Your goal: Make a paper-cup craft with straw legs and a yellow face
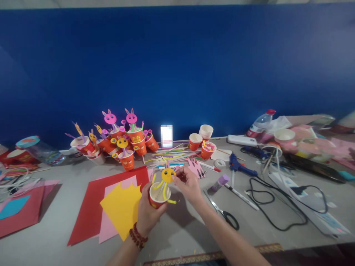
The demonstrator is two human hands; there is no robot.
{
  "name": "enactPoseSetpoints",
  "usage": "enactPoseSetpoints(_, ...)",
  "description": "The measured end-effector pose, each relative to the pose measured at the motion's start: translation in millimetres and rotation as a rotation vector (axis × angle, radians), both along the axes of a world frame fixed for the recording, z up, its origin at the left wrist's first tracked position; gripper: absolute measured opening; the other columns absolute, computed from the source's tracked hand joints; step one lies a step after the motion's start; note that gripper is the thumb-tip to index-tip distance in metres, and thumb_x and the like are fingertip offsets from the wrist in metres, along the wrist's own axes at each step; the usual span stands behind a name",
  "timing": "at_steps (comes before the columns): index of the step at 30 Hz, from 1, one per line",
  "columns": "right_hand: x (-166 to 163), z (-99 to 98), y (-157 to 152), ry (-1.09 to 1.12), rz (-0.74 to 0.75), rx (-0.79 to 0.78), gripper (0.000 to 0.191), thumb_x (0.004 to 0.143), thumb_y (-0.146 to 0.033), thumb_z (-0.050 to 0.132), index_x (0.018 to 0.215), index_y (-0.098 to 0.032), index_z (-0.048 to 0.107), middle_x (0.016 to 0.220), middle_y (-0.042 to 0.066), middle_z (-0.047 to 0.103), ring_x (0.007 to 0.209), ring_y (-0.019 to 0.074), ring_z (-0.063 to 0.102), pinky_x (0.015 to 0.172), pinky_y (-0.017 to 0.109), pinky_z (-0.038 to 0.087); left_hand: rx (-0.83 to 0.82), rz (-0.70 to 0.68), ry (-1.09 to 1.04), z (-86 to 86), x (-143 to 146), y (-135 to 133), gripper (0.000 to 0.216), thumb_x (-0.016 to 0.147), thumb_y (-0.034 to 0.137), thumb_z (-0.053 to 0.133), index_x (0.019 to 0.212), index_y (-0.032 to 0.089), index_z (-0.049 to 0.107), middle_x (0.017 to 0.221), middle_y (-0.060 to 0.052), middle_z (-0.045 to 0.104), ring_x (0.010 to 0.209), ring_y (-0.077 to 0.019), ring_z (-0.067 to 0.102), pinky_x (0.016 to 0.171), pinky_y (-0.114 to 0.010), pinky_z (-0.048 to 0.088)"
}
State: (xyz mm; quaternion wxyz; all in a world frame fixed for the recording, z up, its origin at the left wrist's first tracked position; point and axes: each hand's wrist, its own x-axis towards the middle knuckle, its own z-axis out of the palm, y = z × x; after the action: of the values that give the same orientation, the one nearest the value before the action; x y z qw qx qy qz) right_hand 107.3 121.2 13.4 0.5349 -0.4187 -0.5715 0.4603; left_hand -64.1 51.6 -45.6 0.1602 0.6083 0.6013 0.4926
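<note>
Wall: blue, spanning the width behind everything.
Table (74, 192): grey, heavily laden.
Sheets, left of the hands: red sheet (85, 214) lowest, pink sheet (107, 226) over it, yellow sheet (120, 210) on top, its upper edge scalloped.
Decorated cups (137, 137): a cluster at the back left, red, bearing pink and yellow faces on stems.
Power strip (318, 218): white, at right, a black plug in it.
Hands, two, near each other at centre. Left hand (149, 211): wrapped round a cup, red-beaded bracelet (138, 237) at the wrist. Right hand (190, 183): thumb and fingers closed on the right edge of a yellow face, though the grip behind it is partly hidden.
Glue gun (241, 168): blue, lying beyond the right hand.
Scissors (221, 211): dark-handled, just right of the right forearm.
Paper cup (155, 203): red outside, pale within, in the left hand; yellow stems rise from it and bend over its rim.
Glue stick (220, 183): purple-capped, near the scissors.
Yellow face (168, 176): round, smiling, dark-eyed, above the paper cup's mouth.
Tape roll (220, 163): white, beside the glue gun.
</note>
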Motion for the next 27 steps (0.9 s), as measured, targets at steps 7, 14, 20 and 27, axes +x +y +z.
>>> enactPoseSetpoints(7,5.7,4.2,-0.5,0.079,-0.049,-0.032,0.025,0.081,-0.042,0.070,0.082,-0.022,0.054,0.074,-0.002,0.059,0.056,0.0128,0.057,0.054,0.026,0.049,0.021,-0.003,-0.007,1.7,-0.1,-0.9,0.070,0.066,0.026,0.077,0.128,0.018,0.046,0.119,-0.014,0.066,0.104,-0.0313,0.070,0.088,-0.048,0.059)
enactPoseSetpoints(14,35.5,-14.8,8.5,-0.025,-0.068,-0.103,0.029,0.081,-0.046,0.068,0.081,-0.022,0.051,0.060,-0.004,0.058,0.050,0.0136,0.055,0.050,0.025,0.046,0.117,-0.015,-0.015,0.6,0.2,-1.6,0.067,0.067,0.025,0.075,0.127,0.017,0.047,0.117,-0.014,0.066,0.102,-0.0301,0.070,0.086,-0.045,0.059)
enactPoseSetpoints(20,35.3,-43.6,-1.2,-0.274,0.071,-0.143,0.016,0.078,-0.035,0.068,0.078,-0.021,0.061,0.057,-0.004,0.063,0.048,0.0150,0.057,0.047,0.023,0.041,0.157,-0.047,-0.037,-0.7,2.2,-3.4,0.066,0.069,0.024,0.073,0.129,0.019,0.047,0.117,-0.013,0.066,0.101,-0.0295,0.071,0.085,-0.044,0.060)
enactPoseSetpoints(27,39.6,-23.2,-17.5,-0.500,-0.027,0.012,0.012,0.083,-0.032,0.066,0.093,-0.026,0.068,0.078,0.002,0.068,0.061,0.0195,0.056,0.060,0.030,0.042,0.218,-0.109,-0.023,-1.2,0.4,-9.0,0.069,0.069,0.033,0.077,0.130,0.020,0.047,0.117,-0.014,0.067,0.102,-0.0328,0.070,0.084,-0.047,0.059)
